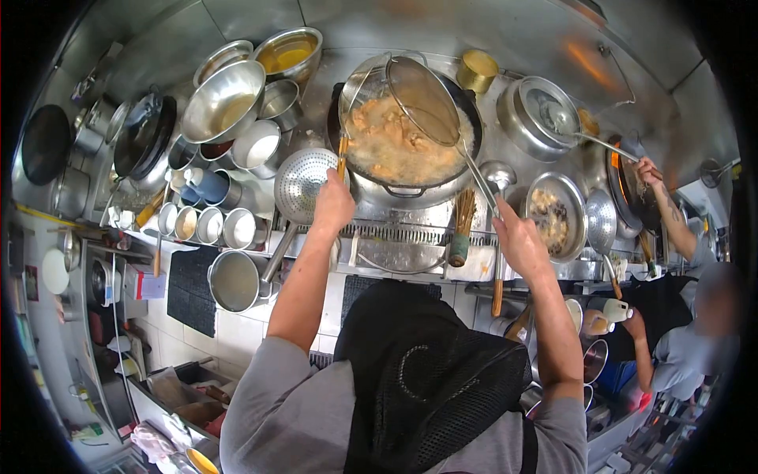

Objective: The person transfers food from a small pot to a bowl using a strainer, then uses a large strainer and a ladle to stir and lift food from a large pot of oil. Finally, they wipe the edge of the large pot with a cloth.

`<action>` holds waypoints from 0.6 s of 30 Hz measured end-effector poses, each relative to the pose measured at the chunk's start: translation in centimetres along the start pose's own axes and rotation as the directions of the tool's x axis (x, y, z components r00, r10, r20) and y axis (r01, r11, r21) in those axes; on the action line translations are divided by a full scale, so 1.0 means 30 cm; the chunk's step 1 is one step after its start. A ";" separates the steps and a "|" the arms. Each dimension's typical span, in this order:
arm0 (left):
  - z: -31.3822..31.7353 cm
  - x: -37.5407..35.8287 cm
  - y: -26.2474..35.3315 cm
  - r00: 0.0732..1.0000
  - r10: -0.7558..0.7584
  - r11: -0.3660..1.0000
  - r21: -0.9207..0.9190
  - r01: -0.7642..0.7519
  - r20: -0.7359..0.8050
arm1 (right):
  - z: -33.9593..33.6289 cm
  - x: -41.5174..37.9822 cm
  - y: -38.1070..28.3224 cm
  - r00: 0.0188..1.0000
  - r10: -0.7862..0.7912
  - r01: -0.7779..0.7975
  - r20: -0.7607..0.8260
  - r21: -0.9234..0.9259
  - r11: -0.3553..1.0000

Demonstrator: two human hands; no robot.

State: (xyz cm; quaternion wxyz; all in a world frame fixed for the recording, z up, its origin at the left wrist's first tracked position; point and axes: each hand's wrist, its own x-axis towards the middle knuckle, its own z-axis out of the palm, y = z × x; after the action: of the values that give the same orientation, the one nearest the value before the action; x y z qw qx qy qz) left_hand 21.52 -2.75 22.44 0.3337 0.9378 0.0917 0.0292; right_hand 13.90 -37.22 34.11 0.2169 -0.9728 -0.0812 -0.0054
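Observation:
My left hand point(334, 204) is closed round the wooden handle of a wire skimmer point(359, 88), whose round head reaches over the wok's left side. In my right hand point(521, 238) is the long metal handle of a fine-mesh strainer point(424, 101), its head above the wok and overlapping the skimmer. Golden pieces of food point(388, 130) fry in bubbling oil inside the large black wok point(474, 118). A perforated ladle point(304, 186) lies beside my left hand. Near my right hand are a bamboo brush point(461, 229) and a solid ladle point(499, 174).
Steel bowls point(223, 103) and pots crowd the left counter, with seasoning cups point(210, 226) along its edge. A bowl of fried bits point(555, 217) stands to the right. At far right, a co-worker point(679, 324) holds a ladle over a pot point(541, 110).

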 end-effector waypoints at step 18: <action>-0.011 0.054 -0.055 0.990 0.102 0.991 0.099 -0.092 -0.100 | -0.095 -0.193 0.054 0.987 -0.059 0.067 0.150 -0.053 0.996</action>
State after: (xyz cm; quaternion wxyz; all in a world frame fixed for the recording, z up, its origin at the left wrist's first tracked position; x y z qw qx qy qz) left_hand 22.82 -0.96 21.65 0.2822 0.9529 0.0648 0.0905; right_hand 8.51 -40.78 35.74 0.1816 -0.9734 -0.1275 0.0576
